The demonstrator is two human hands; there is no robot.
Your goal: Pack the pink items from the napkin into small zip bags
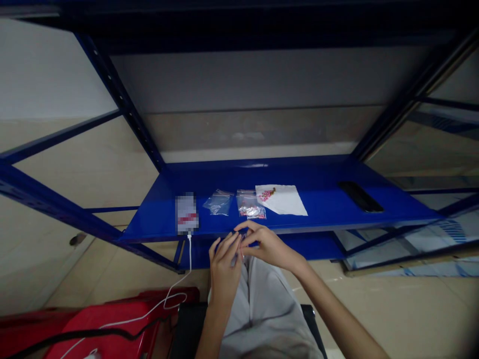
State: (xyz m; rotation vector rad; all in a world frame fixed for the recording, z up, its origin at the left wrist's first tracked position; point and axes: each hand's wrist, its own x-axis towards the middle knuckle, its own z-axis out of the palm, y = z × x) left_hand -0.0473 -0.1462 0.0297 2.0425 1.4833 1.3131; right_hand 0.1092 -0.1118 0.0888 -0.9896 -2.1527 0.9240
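Over my lap, just in front of the shelf's edge, my left hand (226, 255) and my right hand (265, 242) meet. Between their fingers is a small clear plastic bag (241, 248), partly hidden, with a hint of pink. Both hands are closed on it, the right in a pinch. Beyond them on the blue shelf (318, 174) lies a zip bag (251, 205) with red bits in it. To its left are clear zip bags (219, 203). A white paper sheet (286, 199) on the right carries small pink and red pieces (267, 195).
A black phone (361, 196) lies at the shelf's right. On the left a blurred-out device (186, 213) has a white cable (190, 259) running down to a red stool (101, 324). Blue uprights (123, 104) frame the shelf, with a lower shelf (310, 246) underneath.
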